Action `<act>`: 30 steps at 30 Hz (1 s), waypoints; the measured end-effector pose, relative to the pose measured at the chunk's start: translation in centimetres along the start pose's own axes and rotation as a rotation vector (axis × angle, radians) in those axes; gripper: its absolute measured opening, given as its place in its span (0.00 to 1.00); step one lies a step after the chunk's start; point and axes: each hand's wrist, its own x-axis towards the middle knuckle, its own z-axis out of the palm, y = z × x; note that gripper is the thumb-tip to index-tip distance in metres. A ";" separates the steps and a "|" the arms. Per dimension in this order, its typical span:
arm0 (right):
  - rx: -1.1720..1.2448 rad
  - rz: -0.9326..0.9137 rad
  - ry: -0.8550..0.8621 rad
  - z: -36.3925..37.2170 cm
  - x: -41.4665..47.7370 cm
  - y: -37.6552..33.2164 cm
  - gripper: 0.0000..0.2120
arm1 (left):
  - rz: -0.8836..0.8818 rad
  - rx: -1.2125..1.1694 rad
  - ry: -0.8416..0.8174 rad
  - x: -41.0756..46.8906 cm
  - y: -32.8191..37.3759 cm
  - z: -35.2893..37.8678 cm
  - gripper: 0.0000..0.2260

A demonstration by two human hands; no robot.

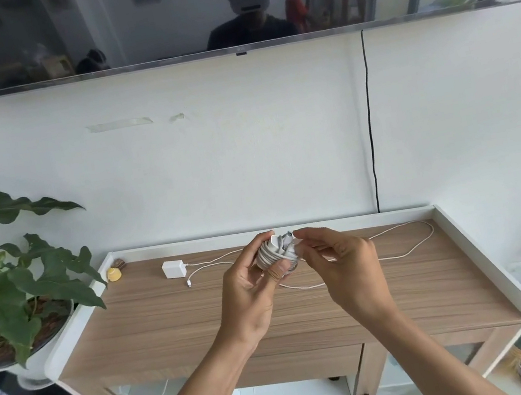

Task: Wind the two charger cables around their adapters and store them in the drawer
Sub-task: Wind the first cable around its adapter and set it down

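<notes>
Holding a white adapter (pixel 275 252) wound with its cable above the middle of the desk (pixel 176 320), the left hand (pixel 251 289) has its fingers clenched around the bundle, while the right hand (pixel 339 260) pinches the cable's end at the bundle's top. A second adapter (pixel 174 269) lies on the desk left of the bundle, its loose cable (pixel 409 240) trailing across to the right

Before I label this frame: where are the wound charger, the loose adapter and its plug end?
wound charger (pixel 276 253), head view, on the cable coils.
loose adapter (pixel 173 269), head view, on its front face.
plug end (pixel 189 283), head view, on the connector tip.
</notes>
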 end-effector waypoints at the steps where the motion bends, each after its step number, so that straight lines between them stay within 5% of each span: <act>1: 0.028 0.020 -0.020 0.1 0.1 0.2 0.08 | -0.011 -0.021 0.000 0.0 -0.1 -0.1 0.21; 12: 0.171 0.232 -0.267 1.5 0.1 2.7 0.17 | -0.181 -0.258 0.062 0.3 0.0 -0.5 0.22; 19: 0.216 0.210 -0.220 2.7 0.3 3.2 0.15 | -0.262 -0.318 -0.071 0.4 -0.3 -1.4 0.18; 30: 0.409 0.293 -0.304 5.0 1.1 5.1 0.15 | -0.233 -0.030 0.004 0.6 -1.2 -5.3 0.20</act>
